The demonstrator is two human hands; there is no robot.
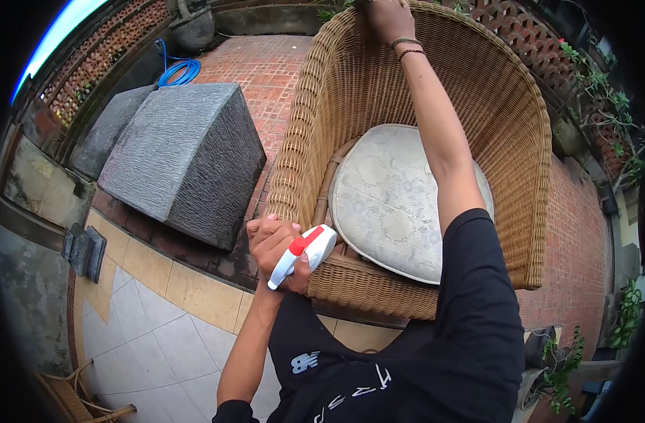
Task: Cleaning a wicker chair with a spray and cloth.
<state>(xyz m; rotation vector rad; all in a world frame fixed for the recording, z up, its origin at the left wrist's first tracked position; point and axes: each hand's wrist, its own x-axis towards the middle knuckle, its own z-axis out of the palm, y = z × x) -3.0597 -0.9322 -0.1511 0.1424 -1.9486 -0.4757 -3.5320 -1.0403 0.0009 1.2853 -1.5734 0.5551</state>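
A white and red trigger sprayer [322,247] is in my left hand [277,246], beside the front end of the chair's left arm. My fingers hide its lower part. My right hand [391,21] reaches across to the top of the backrest of a woven wicker armchair [459,69]. It is blurred and partly cut off by the upper edge of the view; a dark patch lies by its fingers, and I cannot tell whether it holds anything. Below my right forearm, a pale, faintly patterned seat cushion [391,195] rests in the chair, its right part hidden by my arm.
A grey textured stone block [158,153] stands left of the chair. Behind it lies a coiled blue hose [182,71] on red brick-patterned paving [264,69]. Potted plants [570,132] line the right side. A piece of wooden furniture [74,396] shows at lower left.
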